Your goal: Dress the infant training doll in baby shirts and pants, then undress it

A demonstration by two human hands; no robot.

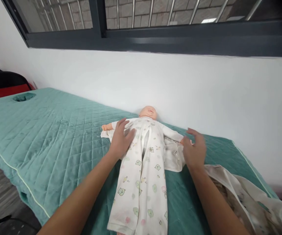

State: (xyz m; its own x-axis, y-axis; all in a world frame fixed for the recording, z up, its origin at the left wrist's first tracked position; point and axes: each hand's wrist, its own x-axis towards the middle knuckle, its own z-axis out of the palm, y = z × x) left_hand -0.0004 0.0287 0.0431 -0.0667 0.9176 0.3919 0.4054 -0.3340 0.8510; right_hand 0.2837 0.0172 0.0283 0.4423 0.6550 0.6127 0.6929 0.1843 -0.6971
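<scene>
A baby doll [147, 112] lies on its back with its head close to the wall. It wears a white romper [153, 176] with green and pink prints, which gapes along a slit at the front. White sleeves cover the doll's outstretched arms, and its small hand [106, 127] shows at the left. My left hand [121, 138] rests over the side of the doll's chest with thumb and fingers spread. My right hand [195, 148] is beside the doll's other hand, thumb and fingers apart and slightly blurred. Below that arm lies a loose flap of pale cloth [174, 155].
A green quilted cover [64, 143] with a face hole [24, 97] lies over the bed. Crumpled patterned cloth [243, 189] lies at the lower right. Behind the bed are a white wall [192, 88] and a dark-framed window [180, 40]. A black and red item [7, 85] stands at far left.
</scene>
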